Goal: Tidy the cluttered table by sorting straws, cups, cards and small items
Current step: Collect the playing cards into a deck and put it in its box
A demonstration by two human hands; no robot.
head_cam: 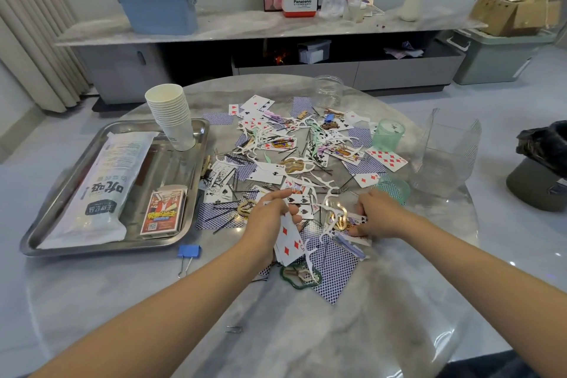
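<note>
Our left hand (268, 216) is gripping a stack of cards (288, 242) near the table's (214, 301) front edge, right hand (376, 218) pinching a card (357, 220) out of the pile.

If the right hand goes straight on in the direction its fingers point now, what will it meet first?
The right hand points left, toward the left hand. First in line, probably, is the gold hair clip lying among the cards by its fingertips. Depth is unclear, so it may already touch it.

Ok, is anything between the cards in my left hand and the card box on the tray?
Nothing tall. The left hand holds a stack of cards; toward the card box lie only flat cards, black hairpins and the tray's low rim.
</note>
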